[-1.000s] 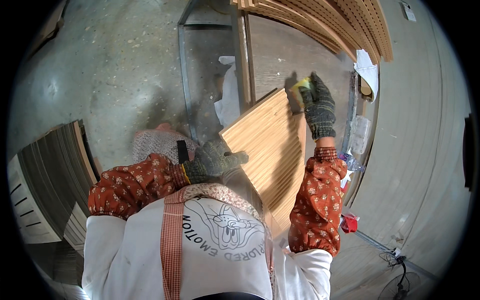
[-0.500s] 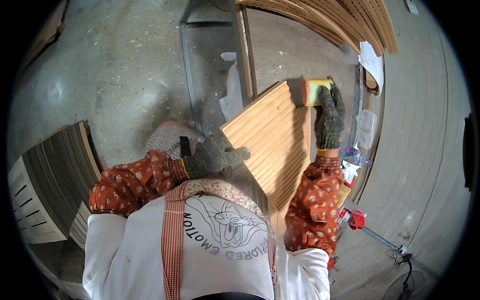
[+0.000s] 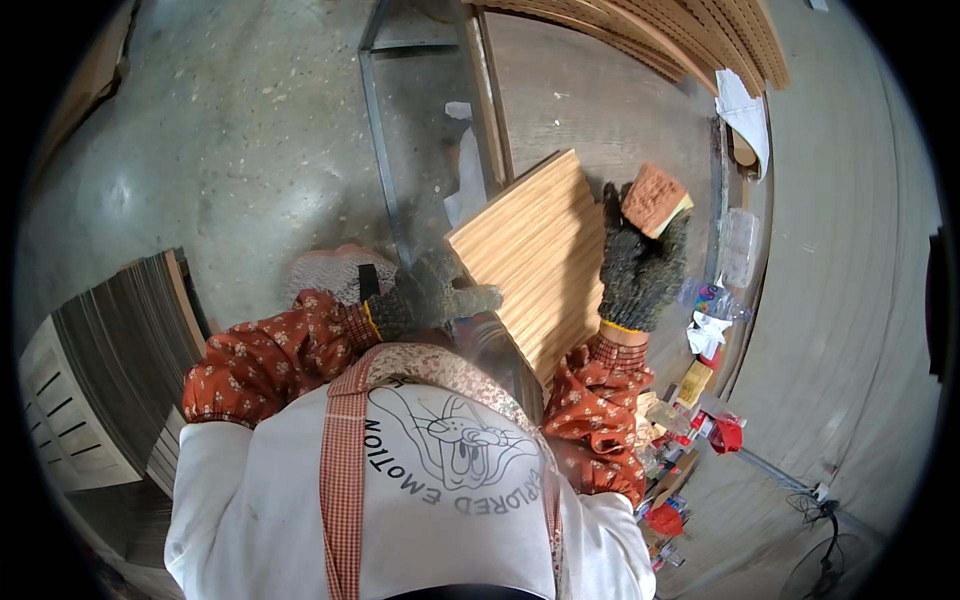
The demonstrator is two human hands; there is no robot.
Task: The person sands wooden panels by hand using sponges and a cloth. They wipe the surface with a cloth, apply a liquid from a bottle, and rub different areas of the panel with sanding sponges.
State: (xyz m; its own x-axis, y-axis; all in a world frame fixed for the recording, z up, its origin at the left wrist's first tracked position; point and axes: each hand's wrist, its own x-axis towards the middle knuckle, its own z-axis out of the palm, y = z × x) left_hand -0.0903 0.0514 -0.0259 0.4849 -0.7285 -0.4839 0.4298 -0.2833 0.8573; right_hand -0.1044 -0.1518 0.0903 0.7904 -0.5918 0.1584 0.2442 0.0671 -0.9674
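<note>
A light wooden panel with wavy ridges lies slanted in front of me, partly overhanging the table's left edge. My left hand, in a dark knitted glove, grips the panel's left edge, one digit laid over its ridged face. To the panel's right, my gloved right hand holds a sanding block between its fingers. The block's rough reddish-brown face is turned upward, and a strip of its yellow side shows. Block and panel are apart. My right sleeve covers the panel's near right corner.
Curved brown strips are stacked at the table's far end. White paper, a clear plastic container and a bottle line the right side. Dark panels stand stacked at left. A metal frame borders the table.
My right hand has turned over, bringing the block's brown face up, and has drawn slightly nearer. The block has come away from the panel's right edge. My left hand keeps its hold.
</note>
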